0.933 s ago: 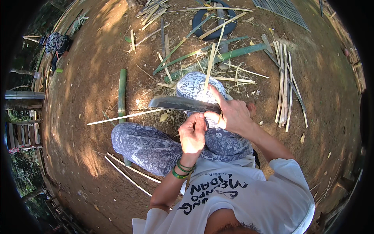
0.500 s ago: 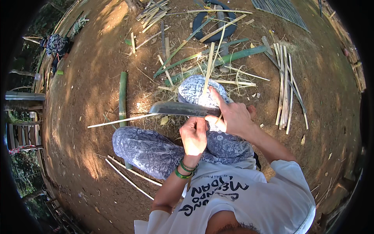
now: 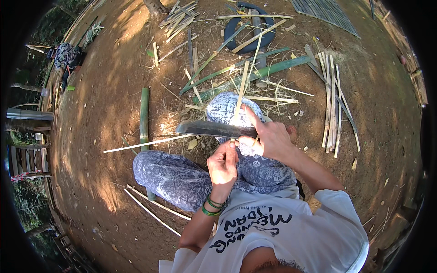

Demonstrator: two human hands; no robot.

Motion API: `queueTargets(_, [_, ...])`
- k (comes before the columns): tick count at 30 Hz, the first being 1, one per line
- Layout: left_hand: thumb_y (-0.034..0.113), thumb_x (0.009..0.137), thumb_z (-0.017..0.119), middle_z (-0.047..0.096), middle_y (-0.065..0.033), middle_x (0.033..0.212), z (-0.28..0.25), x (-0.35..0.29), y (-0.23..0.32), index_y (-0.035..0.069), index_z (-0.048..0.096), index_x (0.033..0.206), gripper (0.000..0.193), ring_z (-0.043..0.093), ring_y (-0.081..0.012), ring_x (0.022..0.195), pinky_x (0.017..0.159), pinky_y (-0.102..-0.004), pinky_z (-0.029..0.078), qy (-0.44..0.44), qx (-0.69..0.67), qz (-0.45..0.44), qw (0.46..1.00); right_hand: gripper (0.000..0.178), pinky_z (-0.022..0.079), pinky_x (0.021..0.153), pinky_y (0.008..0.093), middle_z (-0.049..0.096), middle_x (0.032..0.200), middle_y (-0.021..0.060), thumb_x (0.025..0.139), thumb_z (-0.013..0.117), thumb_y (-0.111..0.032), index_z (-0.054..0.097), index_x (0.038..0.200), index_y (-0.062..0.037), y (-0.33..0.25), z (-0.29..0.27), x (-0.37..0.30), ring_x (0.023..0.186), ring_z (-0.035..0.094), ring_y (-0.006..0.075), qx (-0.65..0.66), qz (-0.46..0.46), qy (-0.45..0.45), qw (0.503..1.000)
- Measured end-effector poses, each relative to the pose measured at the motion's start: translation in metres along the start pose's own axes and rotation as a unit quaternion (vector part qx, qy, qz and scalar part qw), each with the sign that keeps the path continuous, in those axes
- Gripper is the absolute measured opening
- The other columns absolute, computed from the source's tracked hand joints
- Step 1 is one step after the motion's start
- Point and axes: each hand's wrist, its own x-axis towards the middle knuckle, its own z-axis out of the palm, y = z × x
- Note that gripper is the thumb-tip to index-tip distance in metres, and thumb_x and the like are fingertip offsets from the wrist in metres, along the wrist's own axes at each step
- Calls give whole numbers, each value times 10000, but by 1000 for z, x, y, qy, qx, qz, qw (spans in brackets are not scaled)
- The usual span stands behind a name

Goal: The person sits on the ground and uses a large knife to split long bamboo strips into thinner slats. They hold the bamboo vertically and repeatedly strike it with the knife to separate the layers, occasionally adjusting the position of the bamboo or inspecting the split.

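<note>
A machete point(image 3: 205, 128) lies level across my lap, its broad dark blade pointing left. My right hand point(image 3: 275, 140) is wrapped round its handle end, with the index finger stretched forward by a pale bamboo strip point(image 3: 241, 88). That strip runs from above my raised knee down to the blade, where part of it is hidden. Below the blade, my left hand point(image 3: 223, 166) pinches the strip's near end between thumb and fingers. Patterned trousers point(image 3: 170, 177) cover my bent legs under both hands.
A green bamboo pole point(image 3: 144, 113) lies to the left. Ahead are split green bamboo point(image 3: 277, 68), fibrous shavings and a black ring-shaped tube point(image 3: 230, 34). Pale strips point(image 3: 333, 109) lie bundled at right. A bamboo mat point(image 3: 325, 16) and a slat pile point(image 3: 180, 20) are farther off.
My left hand has drawn back a little toward my body and left. The strip has slid the same way past the blade, its far end now nearer. The machete has barely moved.
</note>
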Motion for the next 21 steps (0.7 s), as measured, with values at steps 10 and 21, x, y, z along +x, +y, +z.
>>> queueTargets(10, [225,1033,584,526,43,645,-6,-13,2,19,714,1062,245,381,-11,544,487,-194,289,-13,-5,-7,1000,994,490,551,520,544,513,184,855,602,-665,237,1571,-80,-7,-1,-9,522,605,425,14,34,2,999])
queueTargets(21, [150,1015,596,532,23,618,-13,-27,6,7,722,1051,194,432,-37,567,512,-220,350,-13,24,-5,1000,957,483,896,478,522,462,107,889,565,-665,273,1557,-43,-10,2,-19,468,582,365,-20,30,49,998])
